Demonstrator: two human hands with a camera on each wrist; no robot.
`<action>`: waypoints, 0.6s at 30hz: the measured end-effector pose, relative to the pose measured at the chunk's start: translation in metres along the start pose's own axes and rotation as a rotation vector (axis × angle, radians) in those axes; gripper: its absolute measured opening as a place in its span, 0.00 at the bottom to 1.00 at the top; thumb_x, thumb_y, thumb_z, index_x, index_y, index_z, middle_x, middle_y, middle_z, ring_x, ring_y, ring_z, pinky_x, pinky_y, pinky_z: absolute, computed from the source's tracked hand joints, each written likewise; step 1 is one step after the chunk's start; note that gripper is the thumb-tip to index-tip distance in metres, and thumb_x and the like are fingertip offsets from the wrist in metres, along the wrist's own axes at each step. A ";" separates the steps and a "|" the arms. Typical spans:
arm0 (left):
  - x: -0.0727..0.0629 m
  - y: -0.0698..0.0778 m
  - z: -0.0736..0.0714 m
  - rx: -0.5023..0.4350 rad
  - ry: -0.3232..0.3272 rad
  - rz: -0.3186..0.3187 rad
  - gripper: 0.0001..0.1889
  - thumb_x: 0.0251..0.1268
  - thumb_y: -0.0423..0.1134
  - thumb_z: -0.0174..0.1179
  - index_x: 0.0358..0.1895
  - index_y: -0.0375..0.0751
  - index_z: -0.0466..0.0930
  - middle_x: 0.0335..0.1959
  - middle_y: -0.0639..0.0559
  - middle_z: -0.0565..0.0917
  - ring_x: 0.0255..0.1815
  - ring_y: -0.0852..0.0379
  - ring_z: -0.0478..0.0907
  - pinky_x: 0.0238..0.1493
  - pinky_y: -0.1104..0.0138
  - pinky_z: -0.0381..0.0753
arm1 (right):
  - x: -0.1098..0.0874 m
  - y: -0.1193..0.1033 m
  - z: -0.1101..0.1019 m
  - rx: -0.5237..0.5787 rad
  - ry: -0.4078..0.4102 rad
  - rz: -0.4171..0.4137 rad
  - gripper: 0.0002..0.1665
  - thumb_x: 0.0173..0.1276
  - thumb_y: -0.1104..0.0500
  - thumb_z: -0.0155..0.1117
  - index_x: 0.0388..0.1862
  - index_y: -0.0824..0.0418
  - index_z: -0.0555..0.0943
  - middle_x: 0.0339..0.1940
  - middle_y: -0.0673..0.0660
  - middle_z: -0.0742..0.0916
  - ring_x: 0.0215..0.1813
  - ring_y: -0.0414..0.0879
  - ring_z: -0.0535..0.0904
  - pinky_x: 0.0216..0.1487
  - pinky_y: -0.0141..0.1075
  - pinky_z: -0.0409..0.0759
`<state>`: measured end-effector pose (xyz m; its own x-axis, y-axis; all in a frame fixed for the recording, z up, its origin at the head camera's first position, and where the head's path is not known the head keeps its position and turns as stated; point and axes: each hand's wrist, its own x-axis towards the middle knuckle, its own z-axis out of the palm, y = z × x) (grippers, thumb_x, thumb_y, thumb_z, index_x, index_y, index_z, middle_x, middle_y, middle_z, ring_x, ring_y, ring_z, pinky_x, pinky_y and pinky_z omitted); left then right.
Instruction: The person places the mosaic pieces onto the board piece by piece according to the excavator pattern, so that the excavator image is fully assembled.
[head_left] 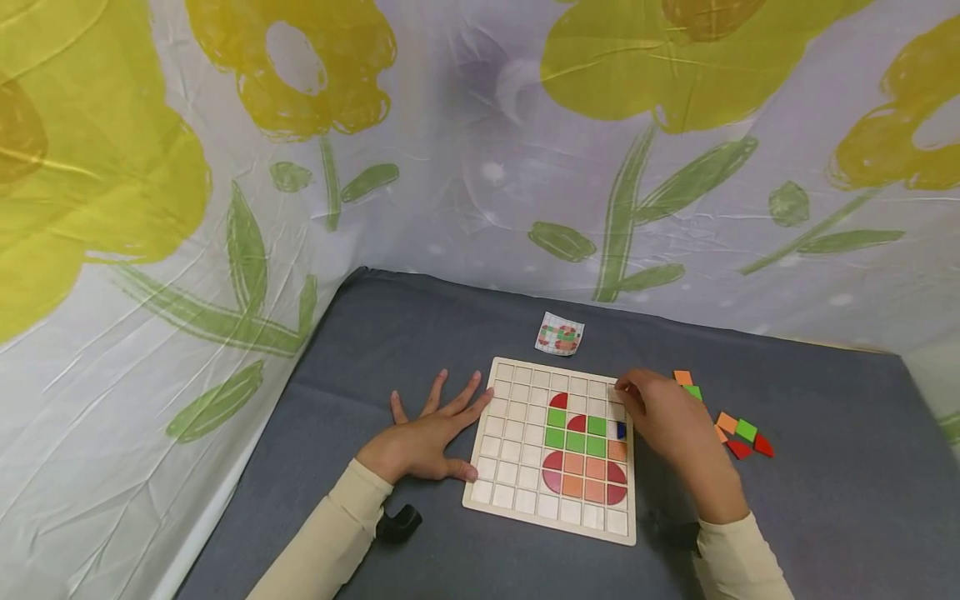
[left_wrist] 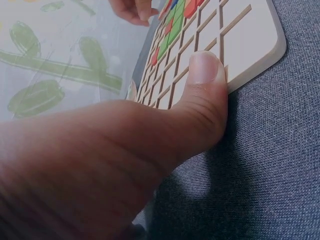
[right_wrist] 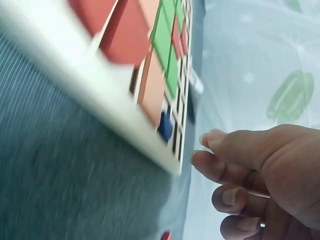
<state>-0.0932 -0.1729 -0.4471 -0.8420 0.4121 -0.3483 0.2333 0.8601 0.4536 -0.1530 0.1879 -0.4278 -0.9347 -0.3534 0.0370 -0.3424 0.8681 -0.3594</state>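
I have the left hand splayed, thumb touching the square, pale-wood grid board on dark grey cloth; my right hand, fingers loosely curled, gripping nothing I can see, is at the board's far right corner

Wooden grid board — flat, slightly askew, part-filled.

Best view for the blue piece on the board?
Right wrist: the blue piece appears largest there. The head view shows it only small and dark, near the right edge of the board; the left wrist view catches just a blue sliver at its top.
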 end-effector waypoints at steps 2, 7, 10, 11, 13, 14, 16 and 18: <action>0.000 0.000 0.000 -0.002 0.000 0.001 0.62 0.56 0.61 0.77 0.88 0.67 0.42 0.89 0.61 0.35 0.87 0.37 0.21 0.63 0.15 0.23 | -0.003 0.007 -0.002 -0.004 0.013 0.005 0.09 0.74 0.62 0.72 0.51 0.62 0.86 0.42 0.57 0.89 0.32 0.45 0.79 0.30 0.43 0.81; 0.000 0.000 0.000 -0.007 -0.002 0.003 0.62 0.55 0.61 0.77 0.88 0.66 0.43 0.89 0.61 0.35 0.87 0.37 0.21 0.63 0.15 0.22 | -0.012 0.023 -0.006 -0.004 0.064 0.028 0.11 0.74 0.63 0.71 0.52 0.63 0.86 0.44 0.60 0.88 0.33 0.49 0.81 0.29 0.45 0.80; 0.001 0.000 0.001 -0.009 -0.002 0.002 0.62 0.55 0.62 0.77 0.88 0.67 0.42 0.89 0.61 0.35 0.87 0.38 0.21 0.63 0.16 0.21 | -0.017 0.032 -0.010 -0.016 0.112 0.058 0.13 0.72 0.63 0.72 0.53 0.64 0.85 0.46 0.62 0.87 0.36 0.53 0.82 0.31 0.51 0.82; 0.000 0.000 0.001 -0.009 -0.002 0.002 0.62 0.55 0.61 0.77 0.88 0.67 0.42 0.89 0.61 0.35 0.87 0.38 0.21 0.63 0.16 0.21 | -0.019 0.034 -0.011 -0.023 0.130 0.073 0.14 0.72 0.63 0.73 0.54 0.64 0.85 0.46 0.63 0.86 0.37 0.55 0.82 0.32 0.53 0.82; 0.000 0.000 0.001 -0.008 -0.002 0.002 0.62 0.55 0.61 0.77 0.88 0.67 0.42 0.89 0.61 0.35 0.87 0.38 0.20 0.63 0.16 0.21 | -0.021 0.039 -0.013 -0.032 0.152 0.101 0.17 0.71 0.62 0.73 0.55 0.66 0.84 0.48 0.65 0.85 0.38 0.58 0.83 0.34 0.57 0.83; 0.001 0.000 0.001 -0.007 -0.002 0.001 0.62 0.55 0.61 0.77 0.88 0.67 0.42 0.89 0.61 0.35 0.87 0.38 0.20 0.63 0.16 0.20 | -0.022 0.042 -0.014 -0.035 0.157 0.116 0.18 0.71 0.62 0.73 0.56 0.66 0.84 0.48 0.65 0.85 0.39 0.60 0.83 0.34 0.59 0.83; 0.001 -0.001 0.001 -0.008 -0.003 0.000 0.62 0.55 0.61 0.77 0.88 0.67 0.42 0.89 0.62 0.35 0.87 0.39 0.20 0.63 0.16 0.20 | -0.025 0.046 -0.017 -0.040 0.160 0.146 0.20 0.71 0.61 0.73 0.58 0.68 0.83 0.50 0.67 0.84 0.41 0.63 0.84 0.35 0.61 0.83; 0.001 -0.001 0.001 -0.010 -0.007 0.001 0.62 0.56 0.62 0.76 0.88 0.68 0.41 0.89 0.62 0.35 0.87 0.39 0.20 0.63 0.16 0.20 | -0.027 0.051 -0.018 -0.040 0.150 0.173 0.21 0.71 0.61 0.73 0.59 0.69 0.82 0.52 0.69 0.83 0.43 0.66 0.85 0.36 0.63 0.82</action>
<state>-0.0937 -0.1732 -0.4488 -0.8384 0.4150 -0.3534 0.2293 0.8567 0.4620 -0.1470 0.2476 -0.4304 -0.9824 -0.1450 0.1176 -0.1767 0.9255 -0.3350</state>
